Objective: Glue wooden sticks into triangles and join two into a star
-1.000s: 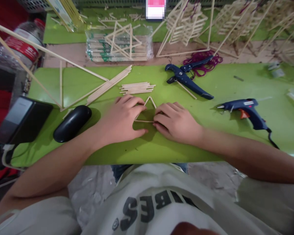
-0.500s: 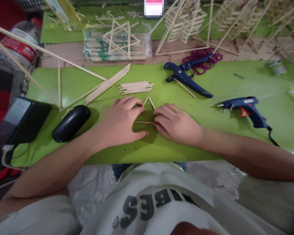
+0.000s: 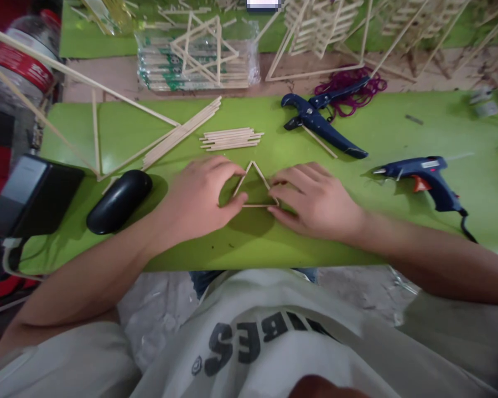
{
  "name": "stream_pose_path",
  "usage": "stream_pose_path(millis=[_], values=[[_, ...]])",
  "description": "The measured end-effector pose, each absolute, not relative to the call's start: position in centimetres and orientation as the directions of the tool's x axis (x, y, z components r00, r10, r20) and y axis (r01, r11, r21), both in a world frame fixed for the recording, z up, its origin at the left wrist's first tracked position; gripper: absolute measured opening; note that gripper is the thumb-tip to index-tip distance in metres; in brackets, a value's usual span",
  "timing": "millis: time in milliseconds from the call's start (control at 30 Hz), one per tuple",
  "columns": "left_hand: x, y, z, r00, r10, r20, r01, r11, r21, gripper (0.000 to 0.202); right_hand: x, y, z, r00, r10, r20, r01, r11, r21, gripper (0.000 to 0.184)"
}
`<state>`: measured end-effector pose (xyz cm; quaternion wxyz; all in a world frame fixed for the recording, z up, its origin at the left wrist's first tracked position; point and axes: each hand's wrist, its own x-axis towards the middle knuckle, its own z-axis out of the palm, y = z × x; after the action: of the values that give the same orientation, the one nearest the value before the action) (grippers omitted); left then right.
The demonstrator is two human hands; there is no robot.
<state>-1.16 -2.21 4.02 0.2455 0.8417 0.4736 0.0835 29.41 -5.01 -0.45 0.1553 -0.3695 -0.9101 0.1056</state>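
A small triangle of thin wooden sticks (image 3: 259, 205) lies on the green table in front of me, apex pointing away. My left hand (image 3: 205, 193) curves around its left corner, fingertips at the left stick and thumb close to the bottom one. That left corner is partly hidden by the hand. My right hand (image 3: 315, 196) has its fingers closed at the right corner, where two sticks meet. Just beyond the triangle is a short bundle of loose sticks (image 3: 231, 139). A longer bundle of sticks (image 3: 182, 132) lies slantwise to its left.
Blue cutters (image 3: 321, 127) lie beyond my right hand beside purple string (image 3: 348, 102). A blue glue gun (image 3: 425, 174) rests at right. At left are a black oval case (image 3: 119, 202), a dark box-shaped device (image 3: 41, 193) and a large stick frame (image 3: 95, 132). Packaged sticks (image 3: 153, 63) lie behind.
My left thumb has moved up and in toward the triangle. My right hand has shifted right, leaving more of the triangle showing. The view has tilted slightly.
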Motion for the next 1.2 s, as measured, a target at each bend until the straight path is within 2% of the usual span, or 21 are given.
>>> stream_pose_path(millis=[100,167,300,467,667,833,1033,1200], values=[[-1.4,-1.8,4.1,0.49,0.865,-0.107,0.771,-0.372,0.517,0.034,30.6,-4.3,1.0,-0.557,0.814,0.161,0.699,0.565,-0.438,0.025],[-1.5,-1.8,4.1,0.497,0.859,-0.121,0.77,-0.373,0.517,0.045,30.9,-4.0,2.2,-0.516,0.846,0.131,0.716,0.51,-0.477,0.026],[-1.6,-2.6,3.7,0.569,0.814,-0.12,0.769,-0.475,0.427,0.065,30.0,-4.5,3.3,-0.548,0.833,0.08,0.744,0.529,-0.407,0.03],[-1.3,-3.3,3.0,0.607,0.789,-0.098,0.761,-0.54,0.36,0.061,28.2,-6.0,2.4,-0.563,0.825,0.043,0.786,0.551,-0.28,0.03],[-0.9,-3.5,2.9,0.597,0.799,-0.069,0.762,-0.539,0.36,0.051,27.5,-6.5,0.8,-0.521,0.851,0.058,0.802,0.512,-0.307,0.017],[-0.7,-3.5,3.0,0.59,0.804,-0.066,0.765,-0.531,0.365,0.048,27.4,-6.6,0.4,-0.524,0.849,0.067,0.796,0.515,-0.318,0.017],[-0.8,-3.5,2.9,0.591,0.804,-0.067,0.763,-0.53,0.371,0.049,27.4,-6.7,0.4,-0.528,0.846,0.072,0.798,0.523,-0.299,0.018],[-1.0,-3.4,3.1,0.594,0.798,-0.099,0.765,-0.522,0.377,0.062,27.9,-6.6,0.7,-0.639,0.762,0.107,0.728,0.643,-0.239,0.026]])
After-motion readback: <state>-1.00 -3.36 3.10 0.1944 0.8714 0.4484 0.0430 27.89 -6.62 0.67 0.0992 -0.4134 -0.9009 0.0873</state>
